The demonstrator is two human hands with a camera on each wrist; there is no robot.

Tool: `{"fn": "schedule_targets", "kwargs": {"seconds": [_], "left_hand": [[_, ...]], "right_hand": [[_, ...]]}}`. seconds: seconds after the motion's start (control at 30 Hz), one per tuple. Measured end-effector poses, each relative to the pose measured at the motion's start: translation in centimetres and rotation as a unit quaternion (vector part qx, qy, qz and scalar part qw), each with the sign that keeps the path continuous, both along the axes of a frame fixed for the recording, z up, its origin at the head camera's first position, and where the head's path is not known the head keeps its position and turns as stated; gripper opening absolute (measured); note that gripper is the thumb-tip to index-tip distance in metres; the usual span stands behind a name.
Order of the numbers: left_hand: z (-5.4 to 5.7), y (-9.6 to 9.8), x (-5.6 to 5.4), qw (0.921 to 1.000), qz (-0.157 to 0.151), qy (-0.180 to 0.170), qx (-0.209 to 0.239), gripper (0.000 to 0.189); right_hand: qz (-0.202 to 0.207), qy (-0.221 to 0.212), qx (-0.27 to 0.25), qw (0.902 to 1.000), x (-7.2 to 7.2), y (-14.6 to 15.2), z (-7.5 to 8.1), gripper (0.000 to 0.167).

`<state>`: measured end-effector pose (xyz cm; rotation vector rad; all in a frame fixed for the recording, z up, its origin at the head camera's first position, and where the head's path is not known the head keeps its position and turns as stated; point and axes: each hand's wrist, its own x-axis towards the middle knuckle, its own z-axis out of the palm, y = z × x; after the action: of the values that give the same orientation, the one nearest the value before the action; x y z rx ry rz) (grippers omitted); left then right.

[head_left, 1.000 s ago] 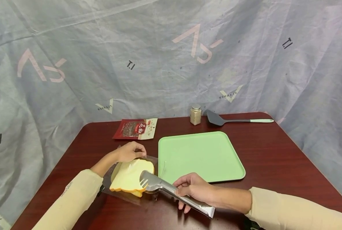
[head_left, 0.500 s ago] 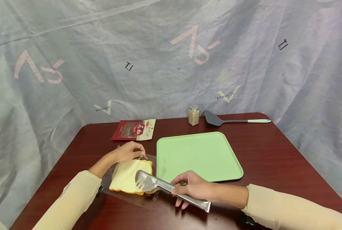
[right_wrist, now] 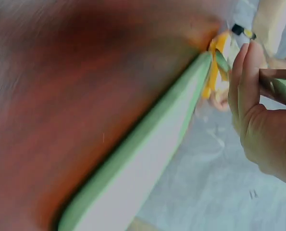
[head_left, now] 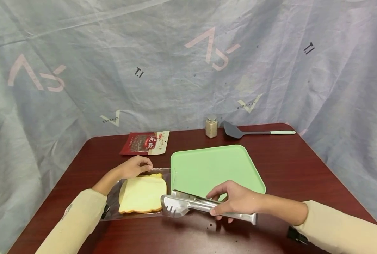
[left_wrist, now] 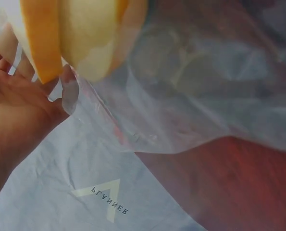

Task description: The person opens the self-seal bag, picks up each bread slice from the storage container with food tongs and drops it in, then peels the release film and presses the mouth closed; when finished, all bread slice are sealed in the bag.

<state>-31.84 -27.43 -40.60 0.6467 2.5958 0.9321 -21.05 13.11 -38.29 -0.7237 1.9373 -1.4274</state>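
Clear plastic makes the bag (head_left: 113, 197), whose twelve o'clock edge the left hand (head_left: 133, 167) pinches, around wavy-edged bread slices (head_left: 143, 194) at eight o'clock from the flat, round-cornered green tray (head_left: 207, 169), while the right hand (head_left: 239, 198) grips shiny metal tongs (head_left: 202, 206), tips parted, near the bread's four o'clock edge.

Glossy against matt

The tongs (head_left: 201, 206), lower centre, are polished metal. Bread (head_left: 144, 194), to their left, looks smooth and matt; the bag (head_left: 112, 208) is thin, clear, crinkly plastic. The tray (head_left: 207, 169), mid-frame, looks like smooth plastic (low sheen); the table (head_left: 296, 173) glossy, wood-grained; the backdrop (head_left: 163, 46) creased cloth.
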Motion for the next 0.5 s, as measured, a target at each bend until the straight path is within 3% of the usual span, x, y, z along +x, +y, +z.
{"fn": "schedule_targets", "kwargs": {"seconds": [0.27, 0.5], "left_hand": [[-0.3, 0.1, -0.3, 0.9998, -0.012, -0.013, -0.009, 0.018], [-0.4, 0.0, -0.5, 0.9996, -0.024, -0.002, -0.015, 0.017]], "right_hand": [[0.012, 0.114, 0.032, 0.9929, -1.1, 4.9, 2.5, 0.043], [-0.033, 0.181, 0.064, 0.9807, -2.8, 10.4, 3.6, 0.047]]}}
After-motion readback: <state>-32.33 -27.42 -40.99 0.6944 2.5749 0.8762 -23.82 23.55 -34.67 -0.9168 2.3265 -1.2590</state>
